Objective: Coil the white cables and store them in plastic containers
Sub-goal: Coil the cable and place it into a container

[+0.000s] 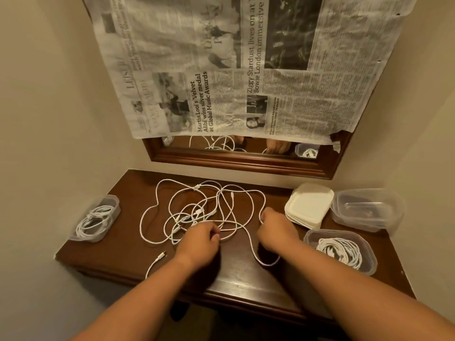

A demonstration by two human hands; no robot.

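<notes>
Three containers [366, 210], two with coils [341, 252].

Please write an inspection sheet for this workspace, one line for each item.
Surface: dark wooden table, glossy, set in a wall corner.
Job's things: container on the left and container near the right each hold coiled cable; empty containers at far right; stack of white lids.
Clutter: nothing seen.
Hands: left hand and right hand each pinch the loose cable.
Cables: tangled white cables spread mid-table; one plug end near the front edge.
Surroundings: framed mirror mostly covered by newspaper; plain walls.
</notes>
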